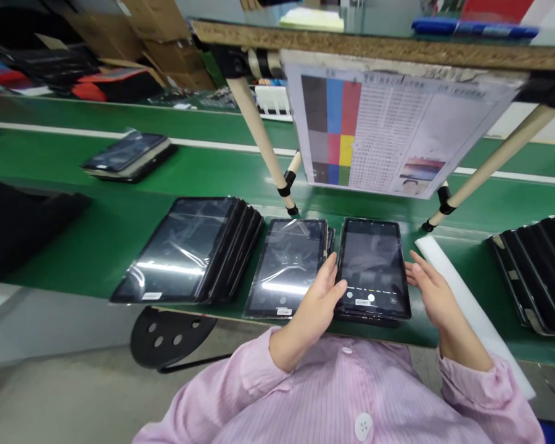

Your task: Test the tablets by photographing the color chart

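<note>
A tablet (372, 262) with its screen lit and a row of camera controls near the bottom lies in front of me on top of another dark item. My left hand (318, 299) is at its left edge, fingers stretched out, thumb over the near corner. On the other side, my right hand (430, 287) is open, its fingertips close to the tablet's right edge; whether they touch it I cannot tell. Just left lies a second tablet (289, 265) under shiny film, with a white label at its lower edge. Part of its right side is hidden by my left hand.
Several tablets overlap in a leaning stack (180, 253) to the left, with another row of dark tablets (536, 271) at far right. A white foam strip (474, 314) lies beside my right arm. Ahead, a printed colour chart (374, 129) hangs below a shelf (398, 54) on pipe legs.
</note>
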The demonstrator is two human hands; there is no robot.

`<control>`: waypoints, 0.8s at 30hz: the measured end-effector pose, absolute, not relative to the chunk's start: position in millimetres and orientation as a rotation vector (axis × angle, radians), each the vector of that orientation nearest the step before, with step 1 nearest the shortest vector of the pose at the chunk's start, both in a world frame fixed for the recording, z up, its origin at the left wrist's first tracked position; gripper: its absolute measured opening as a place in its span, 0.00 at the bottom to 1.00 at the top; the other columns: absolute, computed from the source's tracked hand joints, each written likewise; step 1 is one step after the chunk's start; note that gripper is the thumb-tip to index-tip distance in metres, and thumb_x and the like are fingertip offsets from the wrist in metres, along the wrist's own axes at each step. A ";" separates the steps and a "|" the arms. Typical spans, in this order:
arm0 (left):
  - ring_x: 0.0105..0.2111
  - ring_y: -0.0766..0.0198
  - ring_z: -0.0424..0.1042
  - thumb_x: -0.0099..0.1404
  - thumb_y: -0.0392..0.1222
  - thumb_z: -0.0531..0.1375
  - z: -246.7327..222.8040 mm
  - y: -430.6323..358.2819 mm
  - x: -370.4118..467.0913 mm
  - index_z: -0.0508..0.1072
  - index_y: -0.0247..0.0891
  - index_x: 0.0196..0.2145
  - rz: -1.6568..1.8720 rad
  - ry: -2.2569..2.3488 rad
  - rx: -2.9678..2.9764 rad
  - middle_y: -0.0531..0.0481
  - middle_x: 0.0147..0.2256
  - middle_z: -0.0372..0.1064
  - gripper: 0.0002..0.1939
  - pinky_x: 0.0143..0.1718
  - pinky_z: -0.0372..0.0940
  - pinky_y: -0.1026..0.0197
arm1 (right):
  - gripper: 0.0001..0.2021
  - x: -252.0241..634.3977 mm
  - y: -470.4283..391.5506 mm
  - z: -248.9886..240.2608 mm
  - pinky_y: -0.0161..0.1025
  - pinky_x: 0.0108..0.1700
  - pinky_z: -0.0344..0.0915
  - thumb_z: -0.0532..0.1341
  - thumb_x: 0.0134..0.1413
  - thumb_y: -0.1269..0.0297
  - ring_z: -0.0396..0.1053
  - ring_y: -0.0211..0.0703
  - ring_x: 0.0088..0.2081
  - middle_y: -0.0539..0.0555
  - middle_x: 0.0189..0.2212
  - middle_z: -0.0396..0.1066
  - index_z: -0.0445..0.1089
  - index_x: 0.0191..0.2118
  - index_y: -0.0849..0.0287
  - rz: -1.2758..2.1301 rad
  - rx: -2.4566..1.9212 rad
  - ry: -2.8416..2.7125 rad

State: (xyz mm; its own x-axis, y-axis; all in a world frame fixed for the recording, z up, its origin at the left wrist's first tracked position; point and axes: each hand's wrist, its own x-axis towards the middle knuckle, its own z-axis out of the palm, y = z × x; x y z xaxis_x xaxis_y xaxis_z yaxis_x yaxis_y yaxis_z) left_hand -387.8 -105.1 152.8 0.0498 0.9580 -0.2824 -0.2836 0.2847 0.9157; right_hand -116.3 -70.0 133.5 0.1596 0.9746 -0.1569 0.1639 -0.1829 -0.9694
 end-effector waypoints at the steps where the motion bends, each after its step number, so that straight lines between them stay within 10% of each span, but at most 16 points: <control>1: 0.77 0.46 0.52 0.68 0.48 0.67 158.6 -103.8 -388.7 0.64 0.50 0.71 1.171 1.107 0.705 0.45 0.77 0.49 0.36 0.77 0.49 0.42 | 0.38 -120.4 -66.7 138.5 0.58 0.60 0.77 0.68 0.56 0.35 0.81 0.58 0.53 0.60 0.53 0.81 0.72 0.65 0.53 1.185 -1.518 -0.989; 7: 0.69 0.46 0.67 0.63 0.41 0.68 171.5 -91.2 -380.1 0.71 0.38 0.63 1.124 1.142 0.376 0.34 0.68 0.67 0.31 0.74 0.56 0.44 | 0.33 -150.5 -62.7 148.6 0.52 0.57 0.78 0.69 0.56 0.39 0.80 0.56 0.55 0.56 0.56 0.80 0.73 0.62 0.51 1.414 -1.357 -0.844; 13: 0.69 0.44 0.65 0.62 0.52 0.70 159.6 -106.3 -391.4 0.60 0.44 0.73 1.292 1.086 0.874 0.35 0.70 0.61 0.45 0.72 0.59 0.41 | 0.40 -168.3 -90.9 149.6 0.60 0.75 0.59 0.69 0.61 0.43 0.58 0.58 0.75 0.59 0.73 0.61 0.60 0.73 0.50 0.828 -1.197 -1.178; 18: 0.70 0.39 0.60 0.58 0.60 0.73 167.4 -113.0 -412.1 0.50 0.46 0.77 1.575 1.238 1.520 0.35 0.67 0.56 0.59 0.71 0.57 0.35 | 0.28 -191.8 -79.8 181.1 0.61 0.67 0.70 0.55 0.69 0.37 0.71 0.57 0.66 0.54 0.64 0.74 0.69 0.65 0.44 0.892 -0.819 -1.217; 24: 0.67 0.35 0.56 0.48 0.63 0.78 183.7 -111.4 -420.8 0.36 0.42 0.79 1.505 1.651 1.891 0.33 0.63 0.55 0.76 0.70 0.52 0.27 | 0.42 -207.1 -51.3 195.5 0.60 0.68 0.71 0.44 0.65 0.25 0.70 0.57 0.67 0.57 0.55 0.80 0.72 0.63 0.50 1.149 -0.862 -1.292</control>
State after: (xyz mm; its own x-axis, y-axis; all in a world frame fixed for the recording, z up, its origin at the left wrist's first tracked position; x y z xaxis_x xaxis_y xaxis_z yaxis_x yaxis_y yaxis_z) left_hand -420.8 -111.4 183.7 -0.1521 0.8302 0.5363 0.6110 -0.3475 0.7113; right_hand -207.1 -51.3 195.5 -0.0839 0.9602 0.2664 -0.1525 0.2518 -0.9557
